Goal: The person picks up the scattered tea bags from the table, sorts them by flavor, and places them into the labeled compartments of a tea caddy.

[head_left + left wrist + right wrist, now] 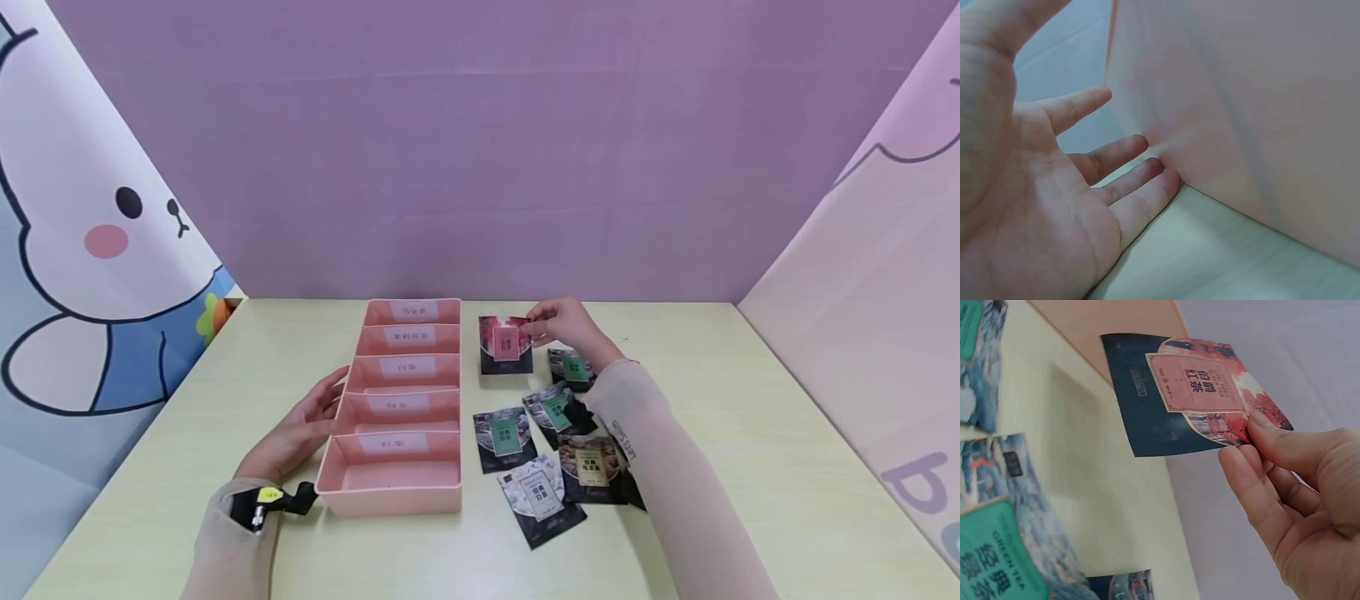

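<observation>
Between thumb and fingers my right hand pinches a red and black tea sachet by its edge, lifted above the table to the right of the pink divided box. My left hand stands at the box's left side, its fingers extended; in the left wrist view the fingertips touch or nearly touch the box wall. Labels mark the compartments in a row. Below the right hand lie green-labelled tea sachets, a white-labelled sachet and a yellow-labelled sachet.
The right forearm partly covers the loose sachets. A purple backdrop rises behind the pale table, and printed cartoon panels flank it on both sides.
</observation>
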`<state>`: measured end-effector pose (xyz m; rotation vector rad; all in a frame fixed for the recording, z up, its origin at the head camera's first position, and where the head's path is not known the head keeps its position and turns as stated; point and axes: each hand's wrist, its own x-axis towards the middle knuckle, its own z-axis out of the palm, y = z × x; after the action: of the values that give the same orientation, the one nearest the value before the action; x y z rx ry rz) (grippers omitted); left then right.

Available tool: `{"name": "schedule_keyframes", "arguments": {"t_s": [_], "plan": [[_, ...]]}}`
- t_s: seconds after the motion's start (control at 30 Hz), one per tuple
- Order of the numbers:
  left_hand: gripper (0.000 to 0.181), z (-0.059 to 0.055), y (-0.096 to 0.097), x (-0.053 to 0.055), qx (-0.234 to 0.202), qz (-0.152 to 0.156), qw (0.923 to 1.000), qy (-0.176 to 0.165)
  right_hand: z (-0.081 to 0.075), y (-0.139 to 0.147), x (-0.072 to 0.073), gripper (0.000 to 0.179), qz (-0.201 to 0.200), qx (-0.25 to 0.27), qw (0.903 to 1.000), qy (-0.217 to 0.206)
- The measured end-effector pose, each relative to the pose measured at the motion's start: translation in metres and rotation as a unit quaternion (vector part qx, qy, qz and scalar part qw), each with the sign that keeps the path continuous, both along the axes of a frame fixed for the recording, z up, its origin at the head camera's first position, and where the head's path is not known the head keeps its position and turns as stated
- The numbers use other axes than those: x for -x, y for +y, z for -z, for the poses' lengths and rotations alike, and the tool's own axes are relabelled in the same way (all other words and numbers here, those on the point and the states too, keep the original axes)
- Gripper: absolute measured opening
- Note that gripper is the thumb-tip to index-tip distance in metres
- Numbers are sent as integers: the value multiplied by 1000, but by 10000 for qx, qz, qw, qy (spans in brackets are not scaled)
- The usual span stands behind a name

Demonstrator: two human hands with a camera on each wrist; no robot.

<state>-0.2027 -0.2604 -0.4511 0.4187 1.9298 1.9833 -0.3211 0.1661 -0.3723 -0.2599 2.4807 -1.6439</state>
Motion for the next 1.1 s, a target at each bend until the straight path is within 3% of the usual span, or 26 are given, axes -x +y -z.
{"name": "schedule_keyframes", "arguments": {"t_s": [0.27,0.5,0.83,1.1], "plan": [[79,1,0,0,-79,-4,10000,-15,-10,-1,-3,14,-24,-46,9998,203],[84,1,0,1,-188,19,9998,100,-28,-10,-16,13,-67,435,9987,250],[86,1,-1,1,-281,43,9995,153,-42,-26,-36,10,-674,857,9922,599],[86,-1,0,1,-256,18,9996,128,-47,-41,-52,11,-971,1006,9885,584]]}}
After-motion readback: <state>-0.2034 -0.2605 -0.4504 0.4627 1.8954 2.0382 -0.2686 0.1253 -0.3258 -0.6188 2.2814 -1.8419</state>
